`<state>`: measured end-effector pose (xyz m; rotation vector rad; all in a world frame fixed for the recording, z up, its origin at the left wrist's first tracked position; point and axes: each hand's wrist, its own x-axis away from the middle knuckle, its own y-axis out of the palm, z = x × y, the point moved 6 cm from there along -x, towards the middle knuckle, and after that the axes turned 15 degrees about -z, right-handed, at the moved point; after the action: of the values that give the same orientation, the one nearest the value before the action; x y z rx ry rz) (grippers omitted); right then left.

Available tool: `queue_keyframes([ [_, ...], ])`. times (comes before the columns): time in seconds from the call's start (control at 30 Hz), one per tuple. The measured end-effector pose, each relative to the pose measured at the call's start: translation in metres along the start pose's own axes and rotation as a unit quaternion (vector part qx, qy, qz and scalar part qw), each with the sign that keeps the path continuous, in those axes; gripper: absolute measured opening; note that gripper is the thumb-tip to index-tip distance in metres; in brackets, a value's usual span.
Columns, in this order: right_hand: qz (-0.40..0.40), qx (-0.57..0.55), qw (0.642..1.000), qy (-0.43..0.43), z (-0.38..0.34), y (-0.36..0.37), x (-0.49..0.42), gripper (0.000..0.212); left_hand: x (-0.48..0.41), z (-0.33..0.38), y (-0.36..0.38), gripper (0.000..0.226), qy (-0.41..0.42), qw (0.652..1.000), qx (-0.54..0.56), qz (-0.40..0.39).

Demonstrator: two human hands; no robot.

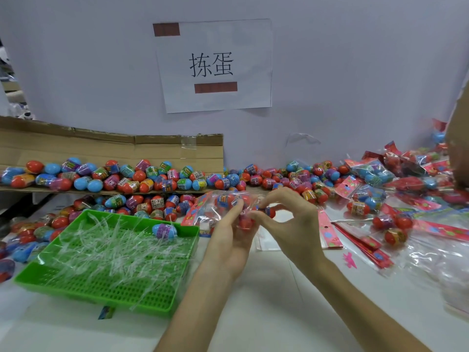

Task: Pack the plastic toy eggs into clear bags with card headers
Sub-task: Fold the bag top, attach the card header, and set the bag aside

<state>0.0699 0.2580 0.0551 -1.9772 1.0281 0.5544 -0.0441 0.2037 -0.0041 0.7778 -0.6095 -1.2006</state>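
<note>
Far L, loose toy eggs (22, 246) lie on the white table (253, 313), red, blue & purple ones, just beside a green tray (83, 292). The tray has lots of little holes. Thin clear plastic strips (114, 252) are piled in it. One blue egg (164, 230) w/ a purple band lies in the tray's far corner. A small bit of card (106, 312) pokes out under the tray's near edge.

Behind the tray a brown cardboard flap (76, 146) leans on the wall. A long row of eggs (114, 177) sits on the cardboard. More eggs lie between it & the tray. Up on the wall a paper sign (215, 64) is stuck w/ brown tape.

In the middle, the L hand (228, 240) holds a clear bag (210, 208) from below, fingers curled up round it. The bag has red eggs in it & a pink card top on its L side. The R hand (289, 219) is right next to it. Its thumb & fingers pinch a red egg (269, 212) w/ a blue band, at the bag's edge. Can't tell if that egg is in the bag or out.

To the R of the hands a stack of flat bags (330, 232) w/ pink card tops lies on the table. A small pink scrap (350, 260) lies near them. Far R, packed bags (375, 171) full of eggs are heaped up, w/ a few loose eggs mixed in.
</note>
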Motion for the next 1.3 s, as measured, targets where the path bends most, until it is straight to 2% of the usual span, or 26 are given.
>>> queue_keyframes([
  [0.1,-0.039,0.038,0.998,-0.015,-0.001,0.014,0.003,0.019,-0.002,0.004,-0.003,0.028,0.005,1.000,0.015,-0.001],
  [0.17,-0.082,0.004,0.997,-0.004,0.002,0.022,0.003,0.015,-0.003,0.007,-0.006,0.030,0.013,1.000,0.027,0.000],
  [0.3,-0.139,-0.042,0.989,0.021,0.008,0.025,0.004,0.032,-0.003,0.011,-0.012,0.031,0.033,0.999,0.027,0.019],
  [0.37,-0.121,-0.022,0.992,0.009,0.005,0.021,0.003,0.036,-0.002,0.011,-0.011,0.032,0.038,0.999,0.026,0.015],
  [0.53,-0.049,-0.003,0.999,-0.003,0.002,0.013,0.001,0.026,-0.002,0.005,-0.004,0.029,0.029,0.999,0.022,-0.012],
  [0.7,-0.014,0.021,1.000,0.012,0.005,0.013,0.004,0.014,-0.003,0.001,-0.001,0.040,0.015,1.000,0.015,-0.020],
  [0.8,-0.046,0.017,0.999,0.011,0.004,0.017,0.005,0.014,-0.005,0.004,-0.003,0.036,0.024,0.999,0.022,-0.028],
  [0.97,-0.113,0.030,0.993,0.019,0.007,0.029,0.008,0.035,-0.003,0.007,-0.002,0.030,0.025,0.999,0.005,-0.030],
  [1.13,-0.054,0.045,0.997,-0.016,0.003,0.020,0.006,0.017,-0.004,0.007,-0.001,0.033,0.032,0.999,0.020,-0.039],
  [1.2,-0.055,0.060,0.997,-0.008,0.002,0.020,0.004,0.010,-0.004,0.007,-0.002,0.036,0.031,0.998,0.026,-0.047],
  [1.3,-0.114,0.080,0.990,0.021,0.002,0.028,0.006,0.025,-0.003,0.007,0.001,0.031,0.026,0.997,-0.006,-0.071],
])
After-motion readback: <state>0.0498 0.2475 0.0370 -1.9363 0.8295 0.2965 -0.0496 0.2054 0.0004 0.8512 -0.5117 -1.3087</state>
